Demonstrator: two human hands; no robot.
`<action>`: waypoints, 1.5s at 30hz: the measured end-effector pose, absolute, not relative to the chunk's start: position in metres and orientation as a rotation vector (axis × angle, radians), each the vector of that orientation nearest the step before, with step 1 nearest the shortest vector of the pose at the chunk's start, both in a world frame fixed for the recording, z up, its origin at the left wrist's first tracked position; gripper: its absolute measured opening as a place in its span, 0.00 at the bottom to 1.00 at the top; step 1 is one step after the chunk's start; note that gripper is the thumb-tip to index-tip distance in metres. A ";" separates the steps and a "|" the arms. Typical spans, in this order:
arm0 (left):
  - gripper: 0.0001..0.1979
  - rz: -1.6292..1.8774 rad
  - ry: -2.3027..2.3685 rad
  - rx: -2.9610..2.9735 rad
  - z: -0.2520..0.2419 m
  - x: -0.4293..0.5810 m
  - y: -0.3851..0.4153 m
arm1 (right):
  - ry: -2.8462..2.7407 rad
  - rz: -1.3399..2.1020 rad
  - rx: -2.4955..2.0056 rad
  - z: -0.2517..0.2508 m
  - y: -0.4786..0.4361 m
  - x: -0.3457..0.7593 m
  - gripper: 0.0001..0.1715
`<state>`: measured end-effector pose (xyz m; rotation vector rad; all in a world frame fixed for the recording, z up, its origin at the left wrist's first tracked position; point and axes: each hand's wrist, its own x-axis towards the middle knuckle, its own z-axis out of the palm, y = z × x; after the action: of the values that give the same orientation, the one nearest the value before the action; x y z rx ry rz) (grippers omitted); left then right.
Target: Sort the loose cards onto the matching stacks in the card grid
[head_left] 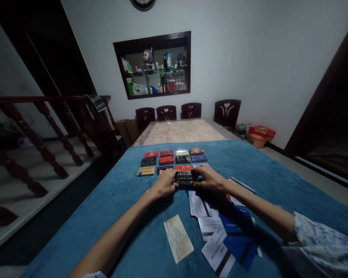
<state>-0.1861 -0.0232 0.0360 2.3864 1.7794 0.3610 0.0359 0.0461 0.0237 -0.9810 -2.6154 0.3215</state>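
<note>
Black cards (185,178) grasped between left hand (166,181) and right hand (208,178), over blue cloth (127,212) on bench (185,131), near stacked cards (166,159), plush toy (147,58) and bottles (157,65) inside wall cabinet (152,38), red package (262,131) atop orange bucket (256,143)

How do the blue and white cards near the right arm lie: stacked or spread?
Spread: the white cards and blue cards overlap at different angles on the blue cloth.

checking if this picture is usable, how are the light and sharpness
Head view: dim light, left doorway nearly black; head view: a dark shadow beneath the right forearm crosses the loose blue cards; head view: small print on the black cards looks soft; head view: wide-angle stretch shows at the right sleeve.
</note>
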 end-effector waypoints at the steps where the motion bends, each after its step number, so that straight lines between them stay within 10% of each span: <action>1: 0.23 0.359 1.789 2.382 0.036 -0.190 -0.023 | -2.621 0.326 -0.986 0.024 0.047 0.032 0.20; 25: 0.21 0.344 2.031 2.274 0.047 -0.279 -0.012 | -2.798 0.332 -0.834 0.056 0.076 -0.074 0.12; 45: 0.19 0.363 2.169 2.201 0.060 -0.342 0.047 | -2.929 0.039 -1.110 0.083 0.113 -0.156 0.28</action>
<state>-0.3419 0.0466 0.0605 2.2008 2.1694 0.3632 -0.1561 0.1126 0.0832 -1.1099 -2.9294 0.0385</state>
